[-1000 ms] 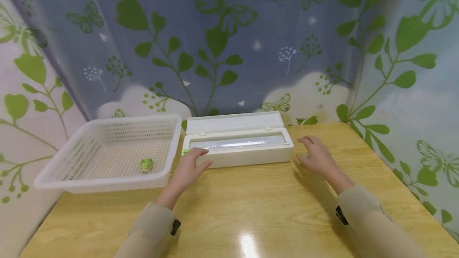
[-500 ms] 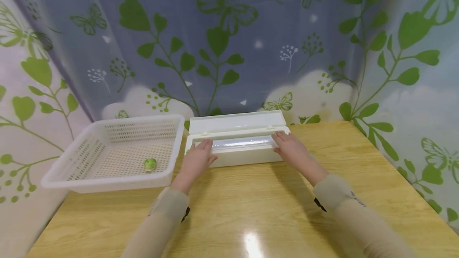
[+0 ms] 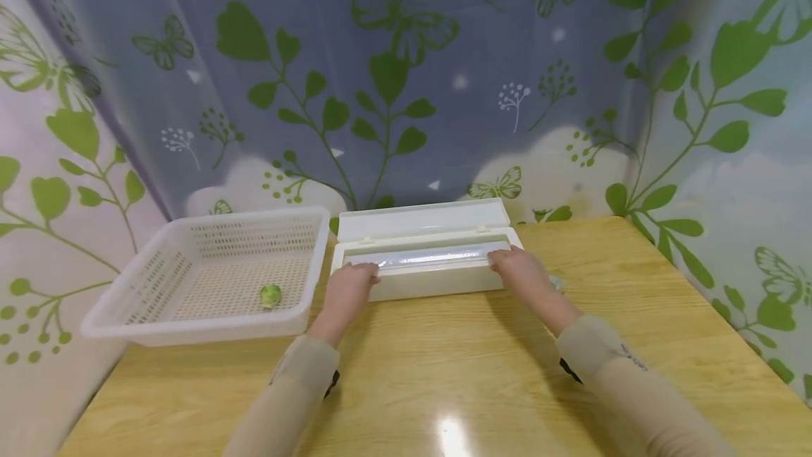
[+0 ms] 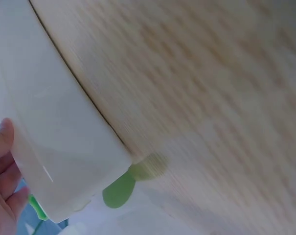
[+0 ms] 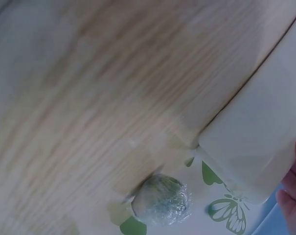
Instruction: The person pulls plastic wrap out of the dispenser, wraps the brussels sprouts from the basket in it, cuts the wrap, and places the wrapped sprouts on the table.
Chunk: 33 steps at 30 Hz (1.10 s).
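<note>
A white plastic-wrap box (image 3: 438,285) stands at the middle back of the table with its lid (image 3: 425,219) raised. Inside lies a shiny roll of plastic wrap (image 3: 431,257). At the box's left front rim, my left hand (image 3: 349,293) has its fingers curled and pinches the edge of the wrap; the thumb (image 4: 5,131) lies near the rim in the left wrist view. My right hand (image 3: 521,278) pinches it likewise near the right end. The film between the hands is too clear to make out.
Left of the box, a white perforated basket (image 3: 209,336) holds one Brussels sprout (image 3: 270,295). Just right of the box, partly behind my right hand in the head view, a round greenish thing wrapped in clear film (image 5: 160,200) lies on the wooden table (image 3: 406,372). Patterned curtains surround the back and sides.
Both hands came in from beside the box to its front rim, the right hand moving left. Their fingers, straighter half a second ago, are now curled at the wrap.
</note>
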Tool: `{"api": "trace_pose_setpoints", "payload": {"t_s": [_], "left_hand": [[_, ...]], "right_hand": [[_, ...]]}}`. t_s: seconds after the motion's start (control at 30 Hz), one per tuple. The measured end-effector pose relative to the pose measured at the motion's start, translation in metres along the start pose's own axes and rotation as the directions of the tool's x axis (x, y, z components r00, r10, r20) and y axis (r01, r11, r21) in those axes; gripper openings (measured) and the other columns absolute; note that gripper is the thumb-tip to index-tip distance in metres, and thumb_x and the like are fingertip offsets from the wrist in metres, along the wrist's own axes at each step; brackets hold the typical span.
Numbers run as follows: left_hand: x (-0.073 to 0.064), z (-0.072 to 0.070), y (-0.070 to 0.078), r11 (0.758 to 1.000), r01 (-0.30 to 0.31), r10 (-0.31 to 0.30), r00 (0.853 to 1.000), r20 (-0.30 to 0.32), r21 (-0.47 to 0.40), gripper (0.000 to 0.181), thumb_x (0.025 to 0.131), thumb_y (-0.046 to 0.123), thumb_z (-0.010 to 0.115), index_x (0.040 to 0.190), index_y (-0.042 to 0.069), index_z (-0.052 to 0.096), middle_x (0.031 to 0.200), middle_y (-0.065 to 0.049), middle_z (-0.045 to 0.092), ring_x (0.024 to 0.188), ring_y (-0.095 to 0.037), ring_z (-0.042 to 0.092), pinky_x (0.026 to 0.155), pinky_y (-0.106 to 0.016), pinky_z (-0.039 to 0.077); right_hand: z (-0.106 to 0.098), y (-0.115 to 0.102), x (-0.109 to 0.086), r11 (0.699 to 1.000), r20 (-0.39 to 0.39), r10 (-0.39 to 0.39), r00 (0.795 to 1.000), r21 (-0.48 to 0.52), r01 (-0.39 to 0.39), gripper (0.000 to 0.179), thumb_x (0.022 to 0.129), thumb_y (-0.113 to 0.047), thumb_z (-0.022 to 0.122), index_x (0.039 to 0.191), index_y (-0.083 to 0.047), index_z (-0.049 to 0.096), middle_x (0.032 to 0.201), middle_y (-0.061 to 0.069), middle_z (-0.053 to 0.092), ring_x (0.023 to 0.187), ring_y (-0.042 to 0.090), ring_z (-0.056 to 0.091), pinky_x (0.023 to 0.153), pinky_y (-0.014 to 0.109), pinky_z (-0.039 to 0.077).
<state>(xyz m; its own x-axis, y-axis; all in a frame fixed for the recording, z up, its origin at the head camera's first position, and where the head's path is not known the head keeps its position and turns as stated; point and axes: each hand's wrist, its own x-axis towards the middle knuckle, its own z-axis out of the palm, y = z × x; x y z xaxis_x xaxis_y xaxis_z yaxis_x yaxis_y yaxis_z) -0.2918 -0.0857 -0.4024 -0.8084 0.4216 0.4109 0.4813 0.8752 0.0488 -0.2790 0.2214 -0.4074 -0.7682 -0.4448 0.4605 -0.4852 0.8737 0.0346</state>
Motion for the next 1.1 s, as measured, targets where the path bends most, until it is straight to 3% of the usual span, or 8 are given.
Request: {"api": "trace_pose_setpoints", "payload": {"t_s": [0.17,0.27,0.37,0.47,0.57,0.77,0.93,1.1], "left_hand": [[0.003,-0.001,0.001,1.000,0.002,-0.002,1.000,-0.018,0.019,0.014,0.080,0.022,0.062,0.072,0.011,0.059,0.074,-0.004,0.065,0.059,-0.020,0.057,0.053,-0.031,0.048],[0.002,-0.001,0.002,1.000,-0.012,0.012,1.000,-0.002,0.024,0.014,0.081,0.022,0.061,0.075,0.010,0.060,0.075,-0.004,0.065,0.059,-0.019,0.057,0.052,-0.031,0.048],[0.000,-0.002,0.001,0.998,-0.061,0.061,0.998,-0.014,0.010,0.016,0.081,0.021,0.062,0.071,0.009,0.057,0.070,-0.003,0.063,0.056,-0.018,0.056,0.051,-0.030,0.047],[0.001,-0.005,-0.001,0.992,-0.126,0.126,0.991,-0.045,0.007,0.024,0.081,0.019,0.063,0.062,0.011,0.050,0.058,0.001,0.054,0.049,-0.014,0.049,0.046,-0.029,0.043],[0.004,-0.010,-0.002,0.989,-0.147,0.147,0.989,-0.019,0.011,0.030,0.083,0.019,0.061,0.058,0.012,0.046,0.051,0.004,0.043,0.046,-0.011,0.041,0.044,-0.028,0.039],[0.015,-0.015,-0.004,0.993,-0.114,0.114,0.991,0.071,-0.002,0.009,0.080,0.007,0.061,0.071,0.010,0.063,0.066,-0.001,0.061,0.058,-0.016,0.057,0.052,-0.030,0.047],[0.025,-0.013,-0.010,0.983,-0.163,0.161,0.987,0.029,0.081,0.017,0.076,-0.006,0.057,0.080,0.009,0.065,0.077,-0.004,0.066,0.064,-0.020,0.060,0.053,-0.032,0.048],[0.031,-0.013,-0.018,0.974,-0.201,0.207,0.977,-0.053,0.102,0.023,0.071,-0.014,0.054,0.082,0.006,0.053,0.061,-0.005,0.057,0.048,-0.020,0.052,0.042,-0.032,0.041]], "right_hand": [[0.001,0.002,0.000,0.999,-0.063,0.034,0.997,0.017,-0.033,0.012,0.076,-0.003,0.067,0.086,-0.001,0.062,0.084,0.012,0.065,0.077,0.026,0.062,0.075,0.039,0.048],[-0.002,0.003,-0.002,0.999,-0.057,0.039,0.998,0.033,-0.037,0.008,0.075,-0.003,0.067,0.080,-0.004,0.061,0.075,0.008,0.064,0.066,0.023,0.061,0.068,0.039,0.050],[-0.008,0.004,-0.002,0.995,-0.011,0.016,1.000,0.096,-0.015,0.017,0.078,0.001,0.063,0.065,-0.004,0.052,0.057,0.007,0.053,0.049,0.018,0.049,0.074,0.044,0.047],[-0.014,0.006,0.001,0.985,0.043,0.011,0.999,0.170,-0.018,0.015,0.078,0.002,0.055,0.065,-0.004,0.054,0.058,0.006,0.055,0.051,0.018,0.051,0.085,0.052,0.039],[-0.018,0.008,0.006,0.976,0.099,0.027,0.995,0.211,-0.048,0.012,0.079,0.000,0.053,0.081,0.001,0.065,0.076,0.011,0.064,0.068,0.024,0.061,0.086,0.052,0.038],[-0.020,0.011,0.013,0.989,0.096,0.024,0.995,0.140,-0.037,0.013,0.079,0.003,0.059,0.088,0.001,0.066,0.084,0.013,0.065,0.077,0.027,0.061,0.066,0.039,0.049],[-0.020,0.018,0.021,0.999,0.101,-0.039,0.994,-0.004,0.040,0.016,0.079,0.008,0.056,0.084,-0.004,0.066,0.078,0.009,0.066,0.069,0.022,0.062,0.059,0.037,0.048],[-0.020,0.023,0.031,0.997,0.102,-0.069,0.992,0.048,0.065,0.019,0.078,0.014,0.053,0.085,-0.002,0.059,0.078,0.010,0.063,0.066,0.023,0.059,0.062,0.036,0.048]]}}
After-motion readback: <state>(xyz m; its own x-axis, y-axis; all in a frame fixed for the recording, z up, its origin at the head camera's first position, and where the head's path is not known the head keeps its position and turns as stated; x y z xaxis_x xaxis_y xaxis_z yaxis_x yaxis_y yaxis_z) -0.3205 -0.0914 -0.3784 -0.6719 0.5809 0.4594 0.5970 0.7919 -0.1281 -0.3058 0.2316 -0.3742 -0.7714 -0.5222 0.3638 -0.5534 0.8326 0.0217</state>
